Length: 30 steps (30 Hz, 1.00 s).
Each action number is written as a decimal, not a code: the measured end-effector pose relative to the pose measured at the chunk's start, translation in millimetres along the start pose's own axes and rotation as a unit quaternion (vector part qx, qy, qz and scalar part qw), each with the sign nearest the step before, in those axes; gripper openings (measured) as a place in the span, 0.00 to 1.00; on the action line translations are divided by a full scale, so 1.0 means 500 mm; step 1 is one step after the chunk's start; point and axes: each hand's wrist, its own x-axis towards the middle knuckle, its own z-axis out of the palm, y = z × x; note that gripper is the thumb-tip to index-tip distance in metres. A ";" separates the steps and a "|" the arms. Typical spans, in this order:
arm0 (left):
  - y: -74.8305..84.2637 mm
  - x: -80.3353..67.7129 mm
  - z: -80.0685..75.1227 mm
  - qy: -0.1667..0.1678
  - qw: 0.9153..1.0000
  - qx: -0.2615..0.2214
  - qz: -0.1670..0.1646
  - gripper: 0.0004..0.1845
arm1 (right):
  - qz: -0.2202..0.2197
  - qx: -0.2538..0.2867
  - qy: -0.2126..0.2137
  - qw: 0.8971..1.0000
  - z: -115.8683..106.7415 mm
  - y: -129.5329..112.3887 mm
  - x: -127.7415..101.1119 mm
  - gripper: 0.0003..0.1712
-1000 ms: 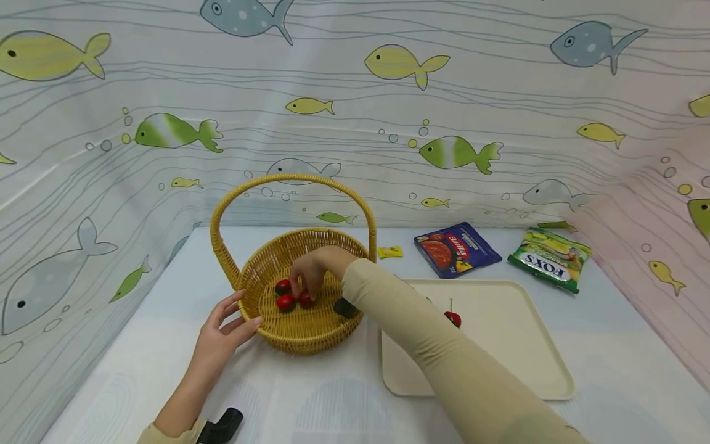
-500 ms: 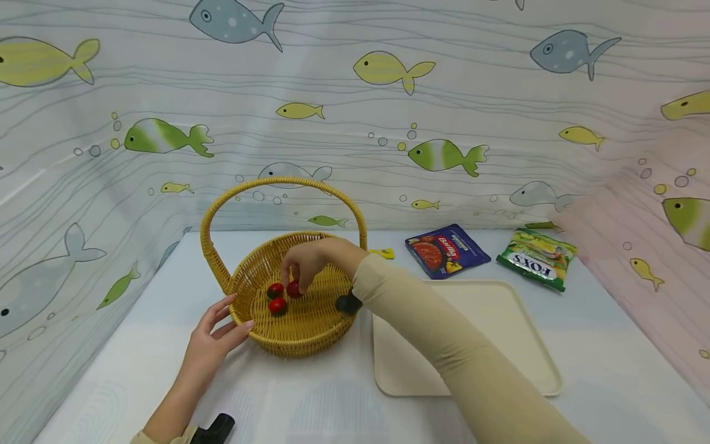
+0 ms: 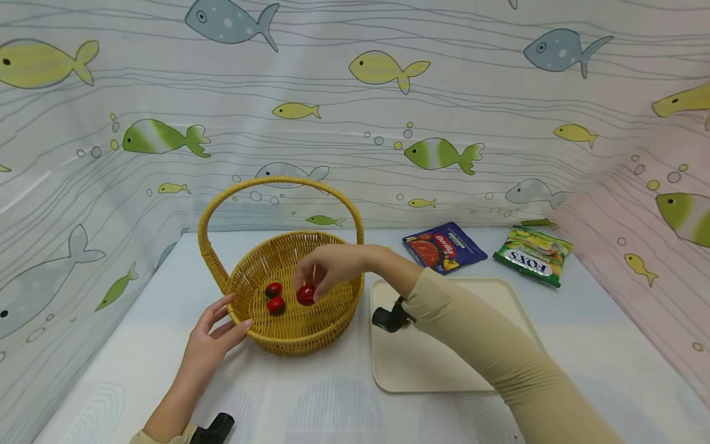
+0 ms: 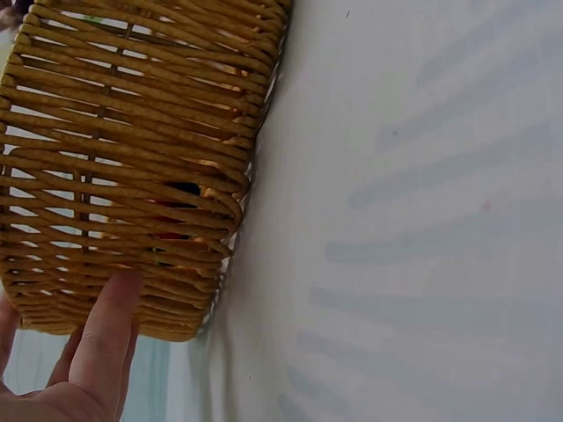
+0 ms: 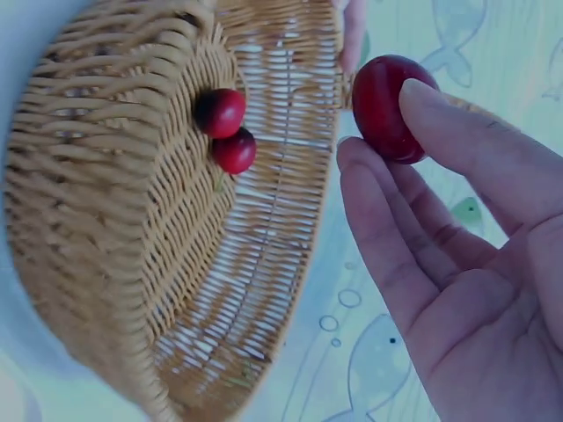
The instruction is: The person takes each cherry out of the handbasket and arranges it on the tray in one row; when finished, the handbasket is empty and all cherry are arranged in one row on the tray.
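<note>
A woven wicker basket (image 3: 252,271) with a tall arched handle stands on the table. Two red cherry tomatoes (image 3: 274,297) lie on its floor, also seen in the right wrist view (image 5: 225,130). My right hand (image 3: 324,268) hovers above the basket's inside and pinches a third red tomato (image 3: 306,295) between thumb and fingers (image 5: 387,105). My left hand (image 3: 213,333) rests with straight fingers against the basket's near left wall; one finger (image 4: 106,334) touches the weave (image 4: 132,158).
A cream tray (image 3: 488,364) lies right of the basket. Behind it lie a blue Barilla pouch (image 3: 444,248) and a green Fox's bag (image 3: 532,255). Fish-patterned curtains close in the table on the back and both sides.
My right hand has lifted one tomato off the basket floor and drawn back to the right with it. The left hand stays on the basket. The view shifted slightly.
</note>
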 end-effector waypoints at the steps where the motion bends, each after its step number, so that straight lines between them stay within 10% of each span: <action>1: 0.000 0.000 0.000 0.000 1.000 0.000 0.000 0.40 | -0.007 0.006 0.002 1.000 0.003 0.000 -0.009 0.14; 30: -0.004 0.001 0.001 -0.003 1.000 -0.003 0.001 0.40 | 0.052 0.066 0.126 0.988 0.068 0.080 -0.270 0.15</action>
